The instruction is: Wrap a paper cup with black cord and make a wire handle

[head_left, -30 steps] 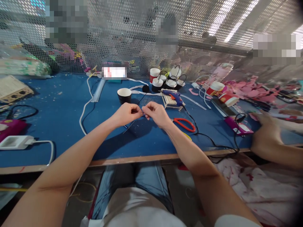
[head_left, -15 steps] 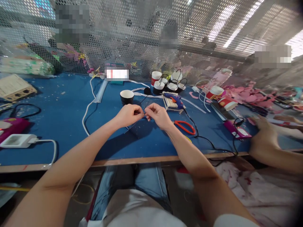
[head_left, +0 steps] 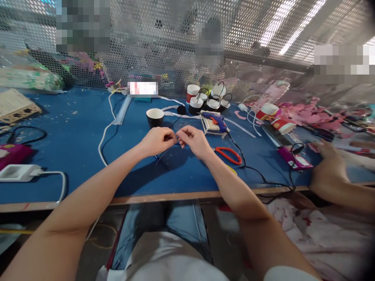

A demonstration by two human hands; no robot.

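Hands meet over table (head_left: 73,128): left hand (head_left: 156,141) and right hand (head_left: 193,141) each pinch thin black wire (head_left: 164,155), fingertips close for fine control; scissors (head_left: 230,154) near.

Both forearms are bare from the elbow down to the left hand (head_left: 156,141) and the right hand (head_left: 193,141); no watch, ring or bracelet shows on either wrist or finger. At the lower right corner of the frame the edge of a short white sleeve (head_left: 290,273) covers the right upper arm. At the bottom centre lies the hem of a white top (head_left: 164,261). Above it, blue denim jeans (head_left: 181,222) cover the lap, darker in the fold between the legs.
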